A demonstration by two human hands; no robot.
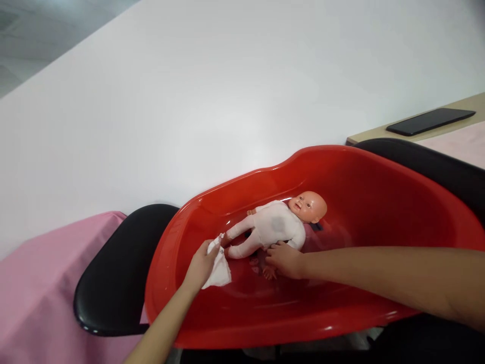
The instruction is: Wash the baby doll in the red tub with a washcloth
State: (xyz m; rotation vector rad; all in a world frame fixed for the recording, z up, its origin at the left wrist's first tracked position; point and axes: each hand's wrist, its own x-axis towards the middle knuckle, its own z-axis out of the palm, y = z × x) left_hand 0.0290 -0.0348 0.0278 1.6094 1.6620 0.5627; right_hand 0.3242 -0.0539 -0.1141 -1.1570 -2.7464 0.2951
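Observation:
A baby doll (pixel 271 222) with a white cloth body lies on its back in a red plastic baby bathtub (pixel 394 212), its head toward the right. My left hand (pixel 200 267) pinches a white cloth (pixel 220 269) beside the doll's feet, and part of the cloth hangs down toward the tub floor. At the doll's near side, my right hand (pixel 286 259) has its fingers curled around the near arm. The doll's small hand (pixel 270 273) shows just below my fingers. My right fingertips are partly hidden against the doll's body.
Black chair seats or backs stand at the tub's left (pixel 113 268) and right (pixel 428 162). Pink fabric (pixel 56 273) covers a surface at the left. A dark phone or tablet (pixel 432 121) lies on a wooden surface at right. Behind the tub rises a white wall (pixel 212 91).

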